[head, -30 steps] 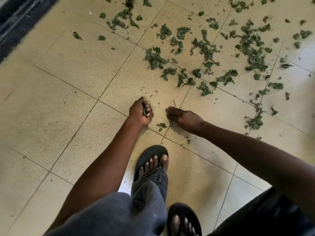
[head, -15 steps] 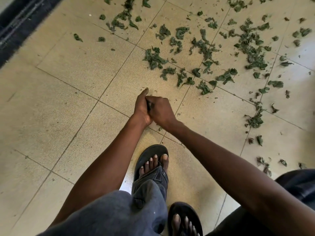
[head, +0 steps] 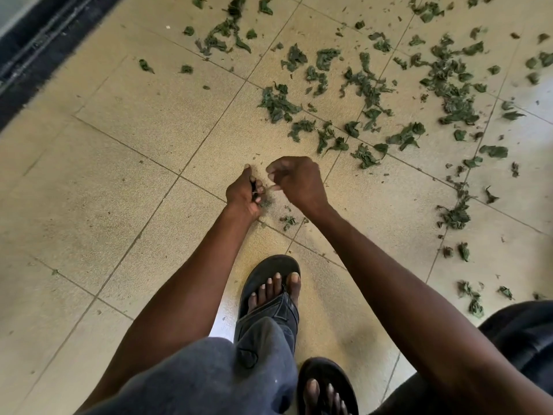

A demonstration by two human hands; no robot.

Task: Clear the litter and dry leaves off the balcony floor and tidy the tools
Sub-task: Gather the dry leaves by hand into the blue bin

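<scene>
Half a second ago the right hand [head: 296, 182] was pressed against the left hand [head: 244, 194], handing over leaves; now it has drawn away, fingers loosely curled and empty. The left hand's fingers are closed round a small bunch. Most of the leaves [head: 368, 88] lie far and right on the floor [head: 119, 163], green, shrivelled and scattered.

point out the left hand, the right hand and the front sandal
left hand [head: 244, 194], head view, back of the hand
right hand [head: 297, 179], head view, back of the hand
front sandal [head: 270, 269], head view, toe end of the sole
</scene>
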